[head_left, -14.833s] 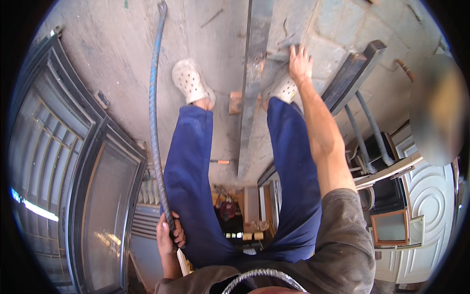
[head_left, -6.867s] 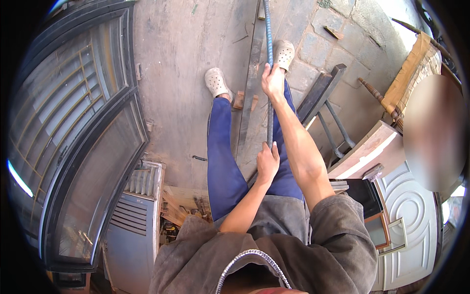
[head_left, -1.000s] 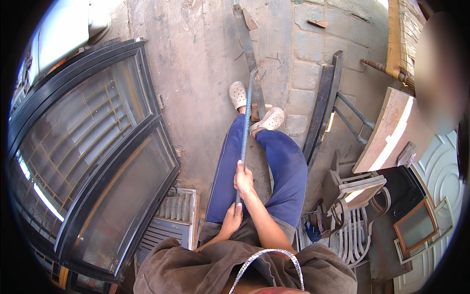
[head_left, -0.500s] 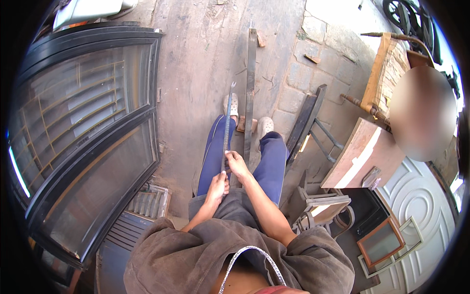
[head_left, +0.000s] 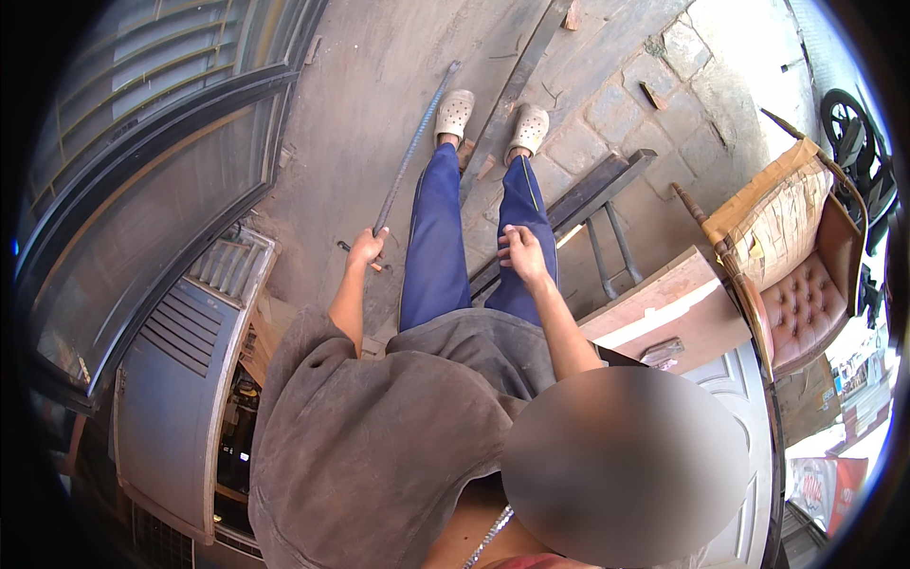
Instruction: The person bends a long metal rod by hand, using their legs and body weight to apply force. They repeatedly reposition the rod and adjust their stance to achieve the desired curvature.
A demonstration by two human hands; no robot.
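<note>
In my left hand (head_left: 365, 248) is the lower end of a long ribbed steel bar (head_left: 409, 152), which slants up past my left leg. Close to that hand a short dark crosspiece (head_left: 347, 248) sticks out at the bar's bottom. The bar's far tip lies over the floor beside my left shoe (head_left: 455, 112). My right hand (head_left: 521, 251) hovers over my right thigh, its fingers loosely bent and apart, with nothing seen in them. Between my feet a dark metal beam (head_left: 512, 90) runs away from me, with a wood block (head_left: 488, 163) beside it.
Dark-framed glass panels (head_left: 180, 175) stand at left, above a grey louvred metal cabinet (head_left: 175, 379). On the right are dark metal bars (head_left: 607, 185), a wooden board (head_left: 673, 308) and a tufted armchair (head_left: 806, 303). A blurred patch hides the lower right.
My right hand has come off the bar and moved right, over my thigh. My left hand, keeping the bar, has moved left. The view has turned, so the beam now slants right.
</note>
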